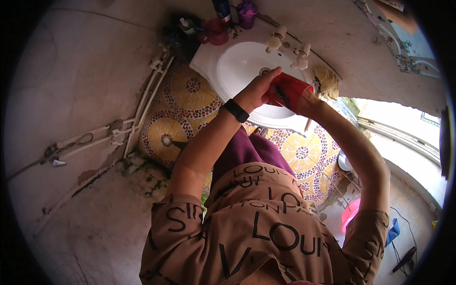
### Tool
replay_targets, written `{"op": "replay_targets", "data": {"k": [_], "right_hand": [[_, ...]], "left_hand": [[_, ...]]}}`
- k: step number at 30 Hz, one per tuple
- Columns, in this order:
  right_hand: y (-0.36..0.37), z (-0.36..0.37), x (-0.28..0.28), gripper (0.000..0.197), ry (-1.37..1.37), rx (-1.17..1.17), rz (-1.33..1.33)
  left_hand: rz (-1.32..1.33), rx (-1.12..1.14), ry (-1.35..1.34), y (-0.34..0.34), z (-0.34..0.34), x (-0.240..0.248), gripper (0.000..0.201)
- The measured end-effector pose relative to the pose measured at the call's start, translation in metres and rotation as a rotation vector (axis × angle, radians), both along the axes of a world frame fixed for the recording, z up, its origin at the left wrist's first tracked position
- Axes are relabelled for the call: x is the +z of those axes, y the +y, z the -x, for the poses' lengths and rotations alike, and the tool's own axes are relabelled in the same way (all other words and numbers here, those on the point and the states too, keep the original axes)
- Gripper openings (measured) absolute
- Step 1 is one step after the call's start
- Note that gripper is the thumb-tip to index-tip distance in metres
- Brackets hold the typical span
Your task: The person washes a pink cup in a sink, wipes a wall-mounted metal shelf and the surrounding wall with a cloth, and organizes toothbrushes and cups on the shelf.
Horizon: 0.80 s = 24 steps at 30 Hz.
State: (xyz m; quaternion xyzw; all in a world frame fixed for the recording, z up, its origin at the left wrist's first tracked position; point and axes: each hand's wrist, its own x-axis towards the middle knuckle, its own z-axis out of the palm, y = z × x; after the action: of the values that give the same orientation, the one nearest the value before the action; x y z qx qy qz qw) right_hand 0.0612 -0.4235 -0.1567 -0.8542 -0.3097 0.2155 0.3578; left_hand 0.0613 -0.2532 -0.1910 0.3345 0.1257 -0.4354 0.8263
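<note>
Over the white washbasin (232, 71), my left hand (259, 89) is closed around the base end of a red cup (300, 84). The cup lies tilted on its side, its mouth toward my right hand. At that mouth is my right hand (308, 105), its fingers hidden inside the cup. A dark patch shows on the cup's side; I cannot make out what it is. A black band (236, 110) circles my left wrist.
Two pale taps (300, 56) stand on the basin's far edge, with a yellowish cloth (327, 81) to their right. A dark red mug (216, 31) and a purple container (247, 14) sit at the back left. Pipes (145, 97) run along the left wall.
</note>
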Motion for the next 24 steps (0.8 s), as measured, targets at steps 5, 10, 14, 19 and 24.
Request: {"op": "replay_targets", "data": {"k": [5, 10, 14, 19, 24], "right_hand": [[0.018, -0.012, 0.052, 0.036, -0.005, 0.163, 0.191], [0.030, -0.004, 0.027, 0.037, 0.489, -0.356, -0.424], [0.034, 0.001, 0.007, 0.034, 0.321, -0.375, -0.353], [0.028, 0.002, 0.012, 0.031, -0.351, 0.277, 0.374], [0.018, 0.010, -0.008, 0.036, -0.668, 0.247, 0.227]], "left_hand": [[0.080, 0.059, -0.120, 0.016, 0.003, 0.008, 0.048], [0.162, 0.404, -0.334, 0.009, 0.022, 0.013, 0.048], [0.148, 0.397, -0.268, 0.016, 0.017, 0.016, 0.049], [0.118, 0.304, -0.040, 0.016, 0.022, 0.000, 0.040], [0.077, 0.254, 0.072, 0.014, 0.022, 0.006, 0.033]]}}
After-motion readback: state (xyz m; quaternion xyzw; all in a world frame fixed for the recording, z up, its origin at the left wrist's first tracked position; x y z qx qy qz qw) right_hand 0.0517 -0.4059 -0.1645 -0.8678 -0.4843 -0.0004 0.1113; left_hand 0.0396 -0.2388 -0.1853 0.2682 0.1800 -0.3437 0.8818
